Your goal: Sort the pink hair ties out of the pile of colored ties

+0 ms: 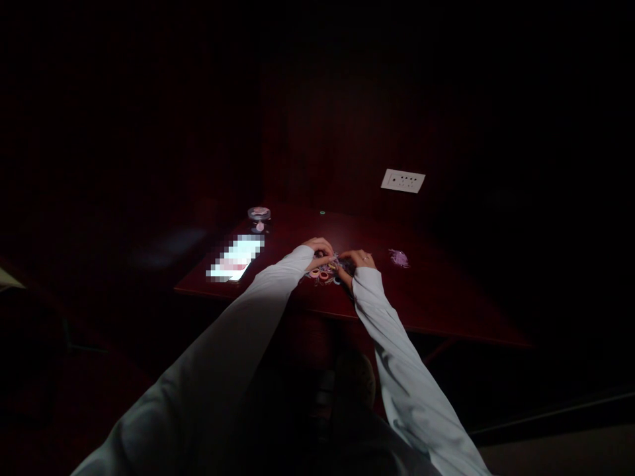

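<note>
Sleeves foremost, trinkets between left hand and right hand.

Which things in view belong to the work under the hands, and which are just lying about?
Belong to the work:
left hand and right hand, both at the pile
pile of small mixed-colour pieces
purple bunch, likely related, though untouched

Apparently just lying about:
lit screen, blurred out
lidded jar, possibly related
small green ring, role unclear

Dimly lit; dark red table; wall behind bearing a white socket plate.
</note>
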The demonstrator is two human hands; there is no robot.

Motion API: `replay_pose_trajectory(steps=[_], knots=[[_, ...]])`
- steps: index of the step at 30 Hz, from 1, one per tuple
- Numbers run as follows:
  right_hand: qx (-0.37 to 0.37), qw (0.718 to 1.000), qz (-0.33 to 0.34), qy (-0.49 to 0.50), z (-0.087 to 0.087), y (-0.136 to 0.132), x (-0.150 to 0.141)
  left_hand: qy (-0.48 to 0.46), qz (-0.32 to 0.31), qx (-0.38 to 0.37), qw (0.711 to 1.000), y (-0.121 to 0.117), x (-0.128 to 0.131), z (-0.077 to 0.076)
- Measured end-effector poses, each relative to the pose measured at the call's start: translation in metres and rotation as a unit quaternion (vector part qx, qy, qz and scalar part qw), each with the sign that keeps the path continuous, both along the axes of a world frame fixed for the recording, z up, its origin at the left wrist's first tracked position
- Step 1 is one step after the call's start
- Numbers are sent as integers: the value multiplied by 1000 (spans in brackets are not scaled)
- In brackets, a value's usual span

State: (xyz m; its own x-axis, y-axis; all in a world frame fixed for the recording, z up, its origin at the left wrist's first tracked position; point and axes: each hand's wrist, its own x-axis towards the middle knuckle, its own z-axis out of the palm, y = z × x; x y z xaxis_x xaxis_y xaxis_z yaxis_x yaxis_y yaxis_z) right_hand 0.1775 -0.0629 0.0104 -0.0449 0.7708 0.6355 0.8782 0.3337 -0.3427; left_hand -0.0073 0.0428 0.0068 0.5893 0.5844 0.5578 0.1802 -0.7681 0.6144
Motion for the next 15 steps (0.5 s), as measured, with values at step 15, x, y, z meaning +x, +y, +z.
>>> replay_pose_trajectory(steps=[15], knots=[[2, 1000, -1, -3, -2, 4, 3, 0, 32, -18, 999, 7, 11, -8]])
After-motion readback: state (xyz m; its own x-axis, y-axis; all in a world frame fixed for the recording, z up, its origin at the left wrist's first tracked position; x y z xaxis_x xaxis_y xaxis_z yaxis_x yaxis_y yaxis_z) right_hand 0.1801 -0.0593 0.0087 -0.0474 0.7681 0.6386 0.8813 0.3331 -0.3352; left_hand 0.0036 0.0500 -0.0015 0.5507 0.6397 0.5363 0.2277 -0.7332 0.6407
